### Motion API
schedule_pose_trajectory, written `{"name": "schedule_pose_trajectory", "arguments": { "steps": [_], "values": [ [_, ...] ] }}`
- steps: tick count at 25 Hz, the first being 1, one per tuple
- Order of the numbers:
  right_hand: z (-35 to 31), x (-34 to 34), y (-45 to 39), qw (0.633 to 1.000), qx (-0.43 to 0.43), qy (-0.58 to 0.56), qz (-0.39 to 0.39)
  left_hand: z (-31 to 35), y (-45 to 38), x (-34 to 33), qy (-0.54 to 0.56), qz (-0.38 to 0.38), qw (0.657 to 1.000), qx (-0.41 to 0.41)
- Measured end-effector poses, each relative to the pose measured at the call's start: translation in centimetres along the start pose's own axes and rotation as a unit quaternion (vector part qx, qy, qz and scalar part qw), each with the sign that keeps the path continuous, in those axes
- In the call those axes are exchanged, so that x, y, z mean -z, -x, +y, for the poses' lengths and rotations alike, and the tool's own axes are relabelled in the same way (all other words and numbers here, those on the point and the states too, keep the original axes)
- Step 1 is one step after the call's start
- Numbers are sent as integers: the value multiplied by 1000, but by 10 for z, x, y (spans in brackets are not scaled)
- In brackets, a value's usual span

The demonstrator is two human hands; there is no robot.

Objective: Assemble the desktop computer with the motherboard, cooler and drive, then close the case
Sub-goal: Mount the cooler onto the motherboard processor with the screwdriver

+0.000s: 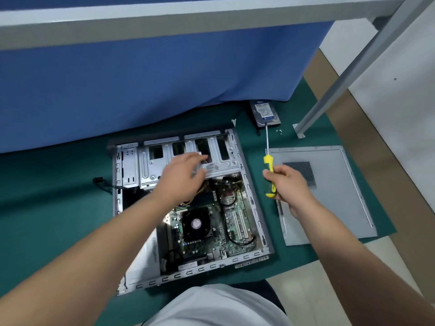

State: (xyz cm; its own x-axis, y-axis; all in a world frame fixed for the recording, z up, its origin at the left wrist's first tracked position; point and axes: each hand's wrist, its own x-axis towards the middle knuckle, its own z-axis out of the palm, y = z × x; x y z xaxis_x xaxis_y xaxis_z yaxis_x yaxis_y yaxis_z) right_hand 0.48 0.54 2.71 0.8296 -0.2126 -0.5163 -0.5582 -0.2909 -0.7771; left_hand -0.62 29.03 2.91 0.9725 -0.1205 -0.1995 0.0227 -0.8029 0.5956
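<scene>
The open computer case lies flat on a green mat. Inside it sits the green motherboard with the black fan cooler on it. My left hand reaches over the silver drive cage at the case's far end, fingers bent and blurred; whether it holds anything is unclear. My right hand grips the yellow handle of a screwdriver, shaft pointing away, to the right of the case. The hard drive lies on the mat beyond the screwdriver tip. The grey side panel lies flat at right.
Small screws lie on the mat near the drive. A blue cloth hangs behind the case. A grey metal frame leg slants down to a foot at the far right. A black cable sticks out left of the case.
</scene>
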Motion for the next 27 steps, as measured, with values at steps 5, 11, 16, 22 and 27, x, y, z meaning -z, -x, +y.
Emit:
{"name": "schedule_pose_trajectory", "arguments": {
  "steps": [5, 11, 16, 22, 27],
  "values": [
    [58, -3, -49, 980, -133, 148, 23, -57, 4, -11, -137, -51, 989, 30],
    [101, -20, -60, 944, -146, 296, 27, -65, 8, -23, -168, -18, 985, 24],
    [106, -27, -61, 914, -100, 392, 37, -67, 7, -23, -172, -30, 984, 23],
    [95, -9, -51, 940, -92, 328, 21, -75, 18, -8, -63, -55, 996, -10],
    [35, 16, 7, 977, 62, 179, 95, -119, 60, 8, -111, 108, 988, -3]
  ]
}}
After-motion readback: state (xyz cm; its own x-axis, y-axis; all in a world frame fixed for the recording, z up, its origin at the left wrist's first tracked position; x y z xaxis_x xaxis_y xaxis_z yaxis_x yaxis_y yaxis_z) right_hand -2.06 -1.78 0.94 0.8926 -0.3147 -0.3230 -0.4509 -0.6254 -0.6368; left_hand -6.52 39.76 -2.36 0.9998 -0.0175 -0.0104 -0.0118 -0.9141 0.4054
